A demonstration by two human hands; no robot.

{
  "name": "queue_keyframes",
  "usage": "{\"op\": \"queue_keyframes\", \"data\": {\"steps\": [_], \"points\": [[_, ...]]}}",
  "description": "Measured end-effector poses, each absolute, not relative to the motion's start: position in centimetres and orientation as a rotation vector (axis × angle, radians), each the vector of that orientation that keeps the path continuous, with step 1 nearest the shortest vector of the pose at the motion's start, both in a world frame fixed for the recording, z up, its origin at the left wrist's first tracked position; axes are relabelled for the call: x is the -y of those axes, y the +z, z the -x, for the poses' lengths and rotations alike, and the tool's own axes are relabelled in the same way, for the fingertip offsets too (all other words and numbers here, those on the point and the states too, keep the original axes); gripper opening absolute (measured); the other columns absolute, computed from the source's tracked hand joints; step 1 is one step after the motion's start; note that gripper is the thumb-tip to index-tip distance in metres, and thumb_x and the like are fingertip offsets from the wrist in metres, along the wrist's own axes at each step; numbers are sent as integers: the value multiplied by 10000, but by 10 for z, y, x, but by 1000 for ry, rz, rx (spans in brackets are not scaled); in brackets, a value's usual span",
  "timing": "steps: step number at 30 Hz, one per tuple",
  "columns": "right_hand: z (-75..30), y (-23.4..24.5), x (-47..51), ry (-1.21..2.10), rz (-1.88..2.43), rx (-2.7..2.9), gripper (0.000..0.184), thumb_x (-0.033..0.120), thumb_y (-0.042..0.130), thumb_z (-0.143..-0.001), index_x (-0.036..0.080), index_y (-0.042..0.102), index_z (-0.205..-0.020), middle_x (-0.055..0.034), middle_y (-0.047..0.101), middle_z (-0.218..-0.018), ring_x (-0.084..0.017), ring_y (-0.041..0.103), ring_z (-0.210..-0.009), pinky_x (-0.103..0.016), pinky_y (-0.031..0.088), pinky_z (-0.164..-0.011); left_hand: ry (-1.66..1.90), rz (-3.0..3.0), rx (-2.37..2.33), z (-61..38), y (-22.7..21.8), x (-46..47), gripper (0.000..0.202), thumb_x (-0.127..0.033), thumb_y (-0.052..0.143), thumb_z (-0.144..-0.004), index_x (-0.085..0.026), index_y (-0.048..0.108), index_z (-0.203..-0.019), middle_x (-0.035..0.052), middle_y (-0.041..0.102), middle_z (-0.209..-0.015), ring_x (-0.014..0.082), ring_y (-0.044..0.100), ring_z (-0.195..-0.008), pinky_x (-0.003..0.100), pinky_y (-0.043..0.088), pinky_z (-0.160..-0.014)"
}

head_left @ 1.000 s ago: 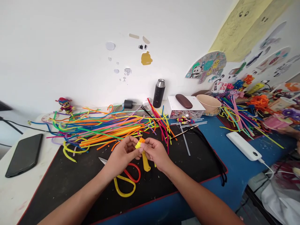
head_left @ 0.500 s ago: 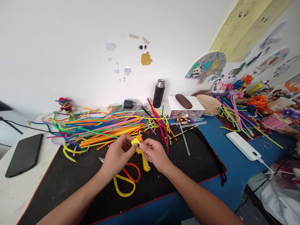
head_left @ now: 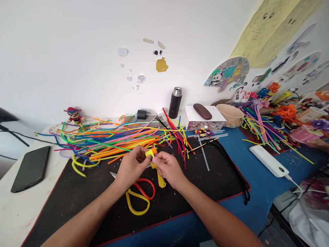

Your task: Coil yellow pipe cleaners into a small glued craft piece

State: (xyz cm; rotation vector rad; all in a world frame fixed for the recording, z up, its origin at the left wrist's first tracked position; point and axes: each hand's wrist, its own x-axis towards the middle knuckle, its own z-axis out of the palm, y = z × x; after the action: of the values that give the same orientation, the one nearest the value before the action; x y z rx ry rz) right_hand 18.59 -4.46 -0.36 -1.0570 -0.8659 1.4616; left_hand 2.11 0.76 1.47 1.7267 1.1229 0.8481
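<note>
Between my hands is a small yellow-and-orange pipe cleaner piece [head_left: 151, 152], held above the black mat [head_left: 187, 195]. My left hand [head_left: 132, 167] pinches its left side with thumb and fingers. My right hand [head_left: 168, 168] is closed at its right side, fingertips together; the part inside them is hidden. Under the hands lies a yellow-handled tool [head_left: 160, 179], its upper end covered. Scissors [head_left: 138, 202] with one red and one yellow handle rest just below my left hand, a blade tip showing to its left.
Many coloured pipe cleaners [head_left: 115, 140] spread behind the hands. At the back stand a black thermos [head_left: 175, 103], a white box [head_left: 190, 115] and a small doll [head_left: 74, 116]. A phone [head_left: 31, 168] lies left, a power bank [head_left: 268, 160] right. Another person's hand [head_left: 317, 144] shows at the far right.
The view has shifted slightly, so everything sits a little further right. Both hands keep their grip on the yellow-and-orange piece, with hardly any other movement.
</note>
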Motion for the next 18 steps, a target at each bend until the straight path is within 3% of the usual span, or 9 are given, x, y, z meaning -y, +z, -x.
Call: {"op": "queue_keyframes", "data": {"steps": [18], "points": [[-180, -6, 44, 1486, 1040, 870, 476, 626, 786, -785, 227, 532, -722, 149, 330, -402, -46, 238, -309, -192, 172, -345, 839, -1675, -1172, -18, 17, -11, 251, -443, 722, -821, -224, 636, -908, -8, 689, -726, 188, 659, -675, 296, 518, -651]]}}
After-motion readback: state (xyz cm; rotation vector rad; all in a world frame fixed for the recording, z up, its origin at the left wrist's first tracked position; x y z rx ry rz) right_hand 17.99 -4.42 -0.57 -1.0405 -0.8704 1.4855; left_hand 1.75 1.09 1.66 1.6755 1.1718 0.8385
